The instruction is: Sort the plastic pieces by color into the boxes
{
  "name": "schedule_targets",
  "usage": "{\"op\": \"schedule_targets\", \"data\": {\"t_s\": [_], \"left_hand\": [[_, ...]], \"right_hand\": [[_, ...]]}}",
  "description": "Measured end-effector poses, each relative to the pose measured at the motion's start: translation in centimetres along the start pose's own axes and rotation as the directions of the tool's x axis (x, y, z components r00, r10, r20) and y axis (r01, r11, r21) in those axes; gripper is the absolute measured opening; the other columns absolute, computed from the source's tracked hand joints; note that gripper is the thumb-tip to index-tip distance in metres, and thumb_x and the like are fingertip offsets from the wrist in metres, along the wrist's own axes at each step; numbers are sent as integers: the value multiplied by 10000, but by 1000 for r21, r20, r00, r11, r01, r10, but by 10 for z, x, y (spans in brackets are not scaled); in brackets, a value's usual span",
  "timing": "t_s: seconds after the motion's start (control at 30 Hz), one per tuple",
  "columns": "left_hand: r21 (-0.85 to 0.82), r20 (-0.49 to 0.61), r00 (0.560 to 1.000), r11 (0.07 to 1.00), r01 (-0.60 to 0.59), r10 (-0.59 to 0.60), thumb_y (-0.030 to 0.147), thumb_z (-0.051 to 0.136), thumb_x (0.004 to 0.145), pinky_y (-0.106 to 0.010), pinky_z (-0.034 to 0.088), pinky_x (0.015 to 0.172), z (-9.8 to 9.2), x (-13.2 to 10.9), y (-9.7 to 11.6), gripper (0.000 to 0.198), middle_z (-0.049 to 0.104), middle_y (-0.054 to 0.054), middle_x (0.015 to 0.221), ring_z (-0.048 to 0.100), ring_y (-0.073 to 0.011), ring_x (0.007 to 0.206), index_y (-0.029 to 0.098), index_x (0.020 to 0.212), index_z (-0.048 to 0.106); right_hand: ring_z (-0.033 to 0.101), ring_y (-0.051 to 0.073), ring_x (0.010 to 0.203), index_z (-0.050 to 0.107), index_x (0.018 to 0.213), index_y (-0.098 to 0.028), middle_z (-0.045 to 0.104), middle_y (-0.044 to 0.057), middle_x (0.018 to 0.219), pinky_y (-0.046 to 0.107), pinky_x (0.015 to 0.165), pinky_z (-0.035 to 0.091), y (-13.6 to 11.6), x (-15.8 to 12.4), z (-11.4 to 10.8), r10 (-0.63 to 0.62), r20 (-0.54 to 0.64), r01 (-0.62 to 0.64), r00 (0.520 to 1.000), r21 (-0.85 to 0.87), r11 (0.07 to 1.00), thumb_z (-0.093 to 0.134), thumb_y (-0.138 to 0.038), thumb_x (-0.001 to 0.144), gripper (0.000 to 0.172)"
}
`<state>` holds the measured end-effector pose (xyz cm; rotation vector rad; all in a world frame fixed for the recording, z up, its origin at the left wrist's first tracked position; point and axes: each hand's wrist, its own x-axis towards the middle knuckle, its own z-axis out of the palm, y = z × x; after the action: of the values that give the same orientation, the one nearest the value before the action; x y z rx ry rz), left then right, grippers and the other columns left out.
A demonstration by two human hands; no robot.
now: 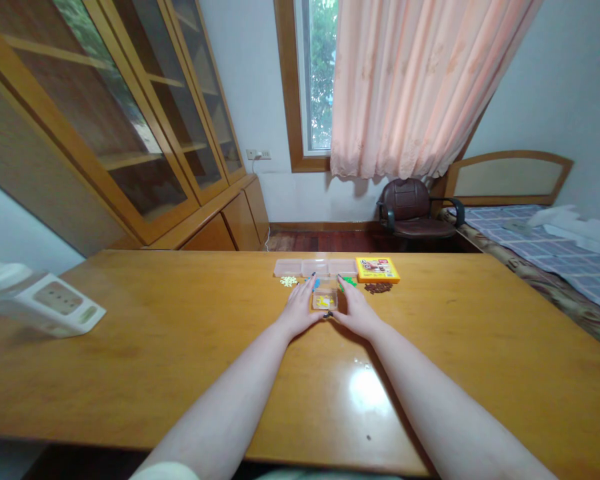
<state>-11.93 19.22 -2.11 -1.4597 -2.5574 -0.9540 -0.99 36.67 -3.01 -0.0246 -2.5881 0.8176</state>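
Note:
A small clear plastic box (319, 307) with yellow pieces (324, 301) inside sits between my two hands, low at the table. My left hand (299, 309) grips its left side, and my right hand (356, 309) grips its right side. Both thumbs meet at the near edge, while the index fingers reach forward along the sides. Close beyond the fingers lie blue pieces (316, 284) and green pieces (350, 282), partly covered by my hands. Pale yellow pieces (289, 281) are spread to the left, brown pieces (379, 288) to the right.
Behind the piles stands a clear tray with compartments (287, 268). Beside it lies a yellow box (379, 269) with a printed picture. A white container (55, 300) is at the left of the wooden table (190, 347). Past the far edge is a brown armchair (407, 207).

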Motion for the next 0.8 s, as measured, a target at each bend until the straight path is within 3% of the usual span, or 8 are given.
{"op": "schedule_targets", "data": {"t_s": [0.13, 0.23, 0.3, 0.53, 0.8], "left_hand": [[23, -72, 997, 999, -33, 35, 306, 654, 767, -459, 323, 1064, -7, -2, 4, 680, 476, -105, 1353, 425, -251, 1247, 226, 1372, 355], [92, -50, 995, 993, -80, 85, 256, 614, 801, -439, 370, 1023, -12, -5, 8, 373, 603, -70, 1165, 512, -232, 1114, 231, 1171, 577], [131, -27, 993, 985, -115, 119, 240, 596, 816, -419, 389, 1004, -14, -8, 10, 250, 640, -58, 1089, 535, -220, 1063, 226, 1061, 643], [145, 56, 982, 972, -187, 180, 227, 531, 857, -432, 370, 1032, -12, -12, 20, 248, 660, -57, 1127, 572, -210, 1062, 229, 1074, 651], [191, 164, 980, 971, -144, 113, 239, 569, 823, -477, 298, 1082, -13, -13, 29, 380, 580, -82, 1274, 502, -243, 1193, 223, 1203, 571]], "right_hand": [[478, 258, 1204, 374, 1373, -164, 516, 162, 1296, 447, 1015, 372, -3, -2, -7, -15, -19, 16, 1000, 39, 999, 586, -324, 794, 637], [553, 228, 1067, 582, 1169, -182, 621, 116, 1129, 409, 963, 409, -5, -3, -13, -75, 7, 75, 997, -15, 997, 571, -282, 813, 370], [567, 213, 1006, 647, 1054, -185, 654, 99, 1054, 386, 942, 414, -7, -3, -15, -117, 6, 117, 993, -67, 991, 558, -262, 829, 253], [571, 214, 1026, 682, 1031, -197, 693, 83, 1024, 392, 961, 372, -17, -3, -18, -212, 69, 221, 975, -175, 959, 533, -334, 880, 253], [501, 260, 1188, 615, 1179, -221, 601, 89, 1246, 469, 1040, 297, -20, -5, -15, -90, 167, 134, 982, -274, 953, 537, -315, 871, 332]]}}
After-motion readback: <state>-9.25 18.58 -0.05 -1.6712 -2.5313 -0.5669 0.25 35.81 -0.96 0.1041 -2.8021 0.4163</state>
